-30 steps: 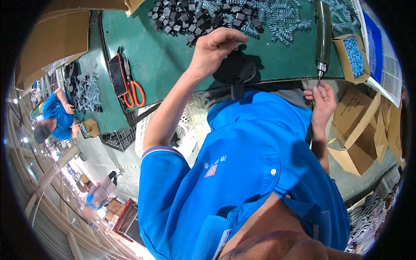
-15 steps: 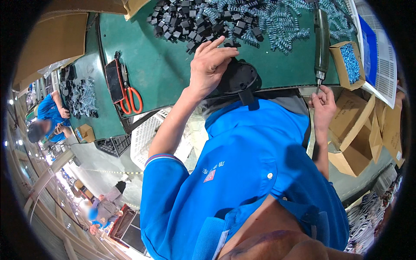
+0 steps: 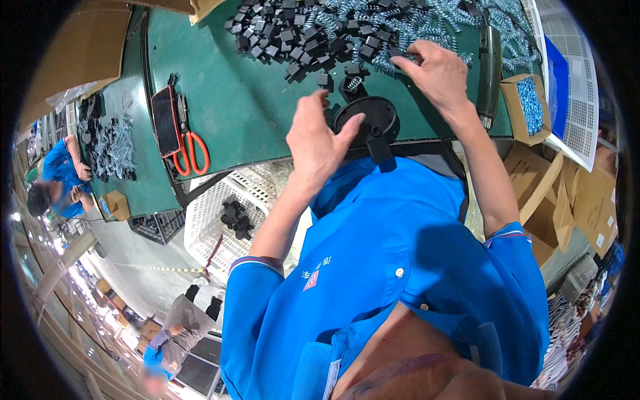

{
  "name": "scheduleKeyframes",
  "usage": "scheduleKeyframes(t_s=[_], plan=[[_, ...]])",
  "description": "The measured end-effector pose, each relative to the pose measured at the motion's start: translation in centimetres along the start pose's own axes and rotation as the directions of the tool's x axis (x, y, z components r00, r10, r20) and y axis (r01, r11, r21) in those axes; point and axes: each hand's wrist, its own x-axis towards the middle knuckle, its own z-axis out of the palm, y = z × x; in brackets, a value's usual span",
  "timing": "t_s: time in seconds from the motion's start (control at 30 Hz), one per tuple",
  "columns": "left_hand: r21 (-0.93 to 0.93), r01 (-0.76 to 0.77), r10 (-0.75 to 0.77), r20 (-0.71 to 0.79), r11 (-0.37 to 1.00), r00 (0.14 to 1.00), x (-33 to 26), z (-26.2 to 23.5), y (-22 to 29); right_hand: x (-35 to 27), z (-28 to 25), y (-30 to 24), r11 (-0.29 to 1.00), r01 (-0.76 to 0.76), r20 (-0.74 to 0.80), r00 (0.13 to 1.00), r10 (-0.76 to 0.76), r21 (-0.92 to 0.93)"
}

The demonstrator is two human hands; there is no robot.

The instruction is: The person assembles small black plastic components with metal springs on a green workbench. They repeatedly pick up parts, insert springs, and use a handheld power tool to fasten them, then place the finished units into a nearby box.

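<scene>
A black plastic part (image 3: pixel 365 115) with a round dished body and two arms sits at the table's front edge before me. A short metal coil spring (image 3: pixel 353 83) shows on its far arm. My left hand (image 3: pixel 317 137) is open at the part's left side, thumb over the round rim, fingertips close to a loose black block (image 3: pixel 324 81). Farther right, my right hand (image 3: pixel 437 77) reaches over the springs (image 3: pixel 437 30), thumb and forefinger around another small black block (image 3: pixel 397 53). Many more black blocks (image 3: pixel 280 40) are heaped at the back.
A dark green power screwdriver (image 3: pixel 490 73) stands at the right, beside a box of bluish screws (image 3: pixel 531 107) and a white perforated bin (image 3: pixel 580 87). At left lie orange-handled scissors (image 3: pixel 190 147) and a phone (image 3: pixel 165 117). A white crate (image 3: pixel 213 207) is below; a co-worker (image 3: pixel 57 177) sits farther left.
My right hand has left the screwdriver's tip and moved up and left to the springs and blocks. My left hand has drawn back from over the black part, uncovering its spring.
</scene>
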Motion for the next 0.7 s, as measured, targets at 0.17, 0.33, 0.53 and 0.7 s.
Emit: scheduleKeyframes(t_s=[0.17,0.33,0.53,0.7], plan=[[-0.125,0.116,-0.106,0.082,0.985,0.991,0.0,1.9,0.1,-0.2,2.1,-0.5,0.999,-0.042,-0.012,0.999,0.042,0.003],[-0.192,0.138,-0.114,0.130,0.972,0.985,0.4,2.4,0.1,-0.9,-0.6,-1.1,0.866,-0.142,0.090,0.990,0.112,0.479],[-0.220,0.139,-0.102,0.173,0.966,0.980,1.0,2.5,0.4,-1.1,-1.8,-1.5,0.718,-0.108,0.269,0.956,-0.114,0.688],[-0.235,0.142,-0.100,0.184,0.962,0.978,1.0,2.6,0.3,-0.3,-1.3,-2.7,0.780,0.039,0.195,0.959,-0.205,0.624]])
